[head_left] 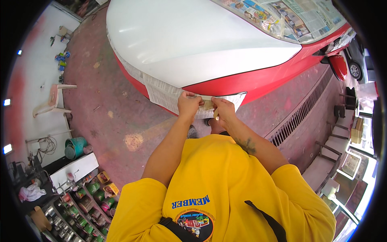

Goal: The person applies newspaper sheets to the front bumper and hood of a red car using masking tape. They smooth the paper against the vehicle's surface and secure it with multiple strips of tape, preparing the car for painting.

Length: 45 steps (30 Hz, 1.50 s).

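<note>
Both my hands are at the front corner of a red car (pixel 258 82) with a white hood (pixel 189 36). Newspaper sheets (pixel 159 89) cover the headlight area below the hood's edge. A short strip of pale masking tape (pixel 207 98) runs between my fingertips along the paper. My left hand (pixel 188 107) pinches the strip's left end, its fingers bent against the newspaper. At the right, my right hand (pixel 225 111) is closed on the tape, and a tan curved piece, seemingly the roll's edge (pixel 216 114), shows under its fingers.
More newspaper (pixel 290 18) covers the windshield. A floor drain grate (pixel 302 109) runs along the right. To the left stand a plastic chair (pixel 52 101), a teal bucket (pixel 74 148) and a shelf of paint cans (pixel 86 203). A dark car (pixel 354 60) is parked at far right.
</note>
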Tool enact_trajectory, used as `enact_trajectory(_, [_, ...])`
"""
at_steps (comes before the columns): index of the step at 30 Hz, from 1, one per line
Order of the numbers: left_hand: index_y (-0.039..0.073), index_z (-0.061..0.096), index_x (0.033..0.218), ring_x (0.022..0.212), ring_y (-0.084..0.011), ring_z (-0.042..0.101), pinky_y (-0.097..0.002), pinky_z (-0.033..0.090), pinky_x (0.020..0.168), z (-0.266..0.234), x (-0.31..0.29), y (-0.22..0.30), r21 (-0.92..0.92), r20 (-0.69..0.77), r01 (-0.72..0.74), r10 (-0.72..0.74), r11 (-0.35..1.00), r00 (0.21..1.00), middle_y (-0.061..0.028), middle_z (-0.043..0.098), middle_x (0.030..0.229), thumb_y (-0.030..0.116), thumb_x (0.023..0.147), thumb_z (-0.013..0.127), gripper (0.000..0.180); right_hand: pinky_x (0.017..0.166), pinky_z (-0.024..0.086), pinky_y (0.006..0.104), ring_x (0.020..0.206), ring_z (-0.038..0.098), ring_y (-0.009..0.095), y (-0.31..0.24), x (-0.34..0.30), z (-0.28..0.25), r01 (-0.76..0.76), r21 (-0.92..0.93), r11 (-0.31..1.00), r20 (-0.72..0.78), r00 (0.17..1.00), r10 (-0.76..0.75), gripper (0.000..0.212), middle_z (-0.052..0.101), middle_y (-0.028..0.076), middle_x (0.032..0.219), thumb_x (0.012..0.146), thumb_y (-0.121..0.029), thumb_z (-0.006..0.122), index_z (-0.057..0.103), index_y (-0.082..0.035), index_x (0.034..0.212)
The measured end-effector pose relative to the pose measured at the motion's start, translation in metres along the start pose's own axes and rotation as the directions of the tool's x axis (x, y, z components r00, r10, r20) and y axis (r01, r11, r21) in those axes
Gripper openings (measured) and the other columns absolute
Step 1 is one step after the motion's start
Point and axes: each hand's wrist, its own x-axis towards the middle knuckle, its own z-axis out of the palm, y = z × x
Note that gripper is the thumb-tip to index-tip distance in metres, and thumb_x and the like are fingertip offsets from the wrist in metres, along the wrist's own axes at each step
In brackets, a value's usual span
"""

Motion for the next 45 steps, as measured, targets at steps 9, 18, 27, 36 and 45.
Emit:
enact_trajectory(9, [0.008,0.048,0.115,0.084,-0.0222,0.082,-0.0301,0.053,0.065,-0.007,0.008,-0.003,-0.032,0.039,0.053,-0.051,0.998,0.998,-0.0127,0.079,0.097,0.003,0.096,0.076,0.033,0.059,0.045,0.0303,0.066,0.057,0.012,0.008,0.011,-0.001,0.017,0.033,0.999,-0.025,1.0,-0.016,0.017,0.066,0.003,0.081,0.099,-0.016,0.082,0.075,-0.001,0.094])
enact_trajectory(18, [0.009,0.048,0.112,0.085,-0.0206,0.081,-0.0295,0.052,0.066,-0.003,0.007,-0.005,-0.065,0.021,-0.027,0.028,0.998,0.999,-0.0132,0.078,0.099,0.003,0.101,0.074,0.028,0.054,0.042,0.0303,0.06,0.054,0.011,0.013,0.016,0.002,0.026,-0.05,0.998,-0.077,0.997,-0.029,0.019,0.067,0.003,0.078,0.097,-0.017,0.084,0.075,-0.001,0.095])
enact_trajectory(27, [0.009,0.049,0.112,0.085,-0.0205,0.08,-0.0287,0.049,0.063,-0.004,0.004,0.0,-0.126,0.007,0.098,-0.098,0.987,0.995,-0.0127,0.078,0.099,0.0,0.101,0.073,0.027,0.056,0.043,0.0307,0.062,0.055,0.011,0.013,0.015,0.002,0.033,-0.046,0.998,-0.083,0.996,-0.036,0.022,0.069,0.004,0.08,0.098,-0.019,0.085,0.076,0.0,0.095])
enact_trajectory(36, [0.004,0.048,0.109,0.083,-0.0197,0.074,-0.0322,0.063,0.075,0.001,0.009,-0.009,-0.186,0.007,-0.014,0.016,0.982,1.0,-0.0147,0.074,0.099,-0.005,0.102,0.07,0.025,0.065,0.05,0.0306,0.072,0.062,0.013,0.007,0.007,0.005,0.035,-0.089,0.995,-0.089,0.995,-0.043,0.024,0.073,0.006,0.088,0.101,-0.02,0.084,0.077,0.002,0.096])
enact_trajectory(45, [0.005,0.048,0.109,0.081,-0.0211,0.076,-0.0319,0.062,0.073,0.003,0.018,-0.023,-0.213,-0.014,-0.066,0.065,0.975,0.998,-0.0155,0.075,0.097,-0.002,0.102,0.072,0.026,0.072,0.052,0.0317,0.078,0.062,0.013,0.013,0.005,0.007,0.097,-0.141,0.985,-0.125,0.986,-0.115,0.029,0.073,0.006,0.089,0.103,-0.024,0.083,0.077,0.003,0.096])
